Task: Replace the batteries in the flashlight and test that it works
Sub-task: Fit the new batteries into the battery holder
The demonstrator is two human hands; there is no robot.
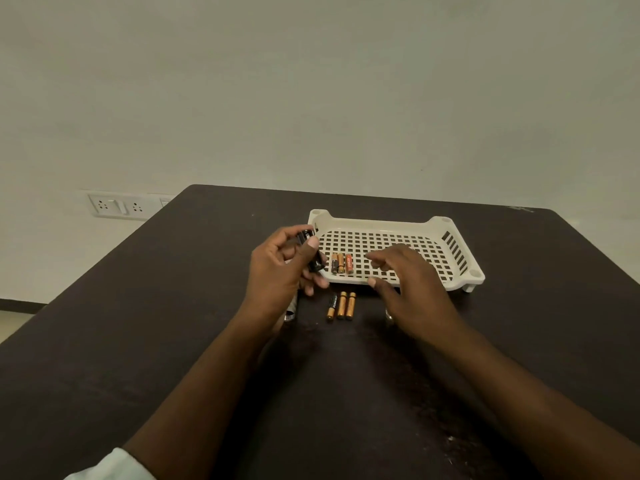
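My left hand grips a small black battery holder and holds it above the table, just left of the white perforated tray. Three small batteries lie side by side inside the tray near its front left. Three more batteries rest on the dark table just in front of the tray. My right hand hovers over the tray's front edge with its fingers apart and nothing in it. A silver flashlight body lies partly hidden under my left wrist. Another metallic part peeks out below my right hand.
The tray stands on short feet at the table's far middle. A wall socket panel is on the wall beyond the table's left edge. A white sleeve shows at the bottom left.
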